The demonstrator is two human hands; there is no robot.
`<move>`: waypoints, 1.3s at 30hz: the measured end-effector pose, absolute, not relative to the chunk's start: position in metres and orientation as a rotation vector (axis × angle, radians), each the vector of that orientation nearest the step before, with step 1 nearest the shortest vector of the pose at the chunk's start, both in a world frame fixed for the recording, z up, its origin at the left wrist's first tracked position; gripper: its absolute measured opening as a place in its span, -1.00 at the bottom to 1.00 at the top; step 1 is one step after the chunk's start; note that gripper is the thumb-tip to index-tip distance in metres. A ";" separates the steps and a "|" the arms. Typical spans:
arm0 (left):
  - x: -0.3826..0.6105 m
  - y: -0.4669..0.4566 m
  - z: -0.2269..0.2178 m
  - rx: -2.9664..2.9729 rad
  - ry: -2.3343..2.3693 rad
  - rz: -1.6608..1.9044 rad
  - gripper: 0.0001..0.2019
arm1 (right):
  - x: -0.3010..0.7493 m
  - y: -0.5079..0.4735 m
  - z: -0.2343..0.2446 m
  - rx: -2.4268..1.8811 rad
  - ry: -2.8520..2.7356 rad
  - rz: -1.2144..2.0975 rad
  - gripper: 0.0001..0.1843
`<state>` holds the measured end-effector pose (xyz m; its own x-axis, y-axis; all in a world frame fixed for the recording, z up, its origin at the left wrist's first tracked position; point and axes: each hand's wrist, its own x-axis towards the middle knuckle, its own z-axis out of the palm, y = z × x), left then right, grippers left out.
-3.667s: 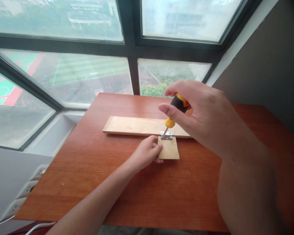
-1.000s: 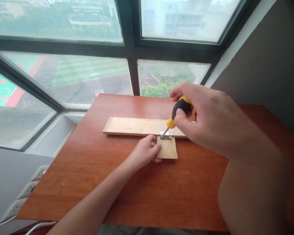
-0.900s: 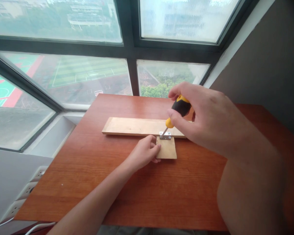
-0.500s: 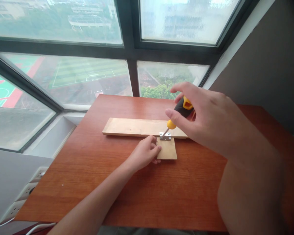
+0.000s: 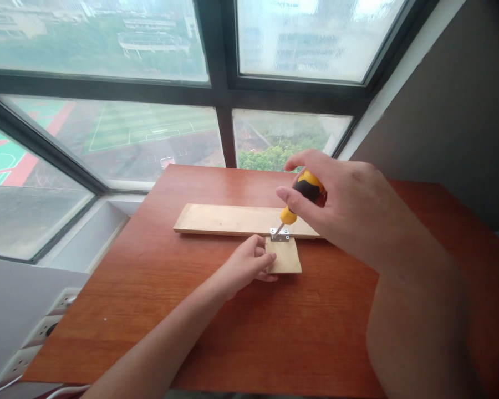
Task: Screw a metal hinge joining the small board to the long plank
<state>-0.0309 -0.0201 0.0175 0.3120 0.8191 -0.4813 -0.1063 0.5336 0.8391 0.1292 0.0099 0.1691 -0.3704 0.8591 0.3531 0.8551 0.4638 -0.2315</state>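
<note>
A yellow and black screwdriver [image 5: 307,187] is in my right hand [image 5: 345,194], its handle between thumb and fingers. The shaft slants down to the left, and its tip is at the left side of a small metal hinge [image 5: 280,235]. That hinge bridges a long pale wooden board [image 5: 224,218] and a small square wooden piece [image 5: 285,259] on the near side. My left hand [image 5: 251,260] pinches the left edge of the small piece, thumb on top and fingers beneath. My right hand hides the right end of the long board.
Everything lies on a reddish-brown wooden table [image 5: 149,310]. Dark-framed windows [image 5: 220,94] stand behind it, with a grey wall [image 5: 449,122] to the right. Wall sockets [image 5: 45,331] and a white cable [image 5: 69,390] are by the table's left edge.
The screwdriver handle has turned in my right hand, and its yellow and black parts show differently. My left hand keeps its hold on the small piece. The whole view has shifted slightly.
</note>
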 end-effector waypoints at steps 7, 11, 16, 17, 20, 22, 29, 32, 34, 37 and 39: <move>-0.030 -0.024 0.020 0.727 1.068 0.707 -0.68 | 0.130 0.012 0.167 -1.448 -2.267 -0.020 -0.71; -0.028 -0.023 0.011 0.708 1.047 0.739 -0.70 | 0.129 0.011 0.167 -1.438 -2.272 -0.021 -0.69; -0.024 -0.025 0.009 0.666 1.015 0.797 -0.71 | 0.127 0.009 0.169 -1.415 -2.252 0.005 -0.59; -0.023 -0.025 0.010 0.667 1.013 0.799 -0.71 | 0.127 0.009 0.169 -1.399 -2.253 0.028 -0.57; -0.023 -0.025 0.012 0.676 1.010 0.804 -0.72 | 0.127 0.009 0.169 -1.369 -2.266 0.053 -0.58; -0.023 -0.025 0.012 0.680 1.008 0.808 -0.72 | 0.127 0.010 0.169 -1.400 -2.257 -0.001 -0.67; -0.023 -0.025 0.012 0.697 1.022 0.802 -0.73 | 0.130 0.010 0.170 -1.416 -2.231 0.004 -0.66; -0.023 -0.025 0.012 0.703 1.014 0.807 -0.71 | 0.130 0.007 0.171 -1.332 -2.268 0.091 -0.57; -0.023 -0.025 0.012 0.706 1.008 0.808 -0.71 | 0.130 0.007 0.171 -1.318 -2.275 0.073 -0.61; -0.023 -0.025 0.012 0.710 1.005 0.806 -0.72 | 0.128 0.010 0.169 -1.393 -2.242 -0.033 -0.71; -0.023 -0.025 0.012 0.716 1.004 0.803 -0.74 | 0.128 0.011 0.169 -1.437 -2.216 -0.093 -0.75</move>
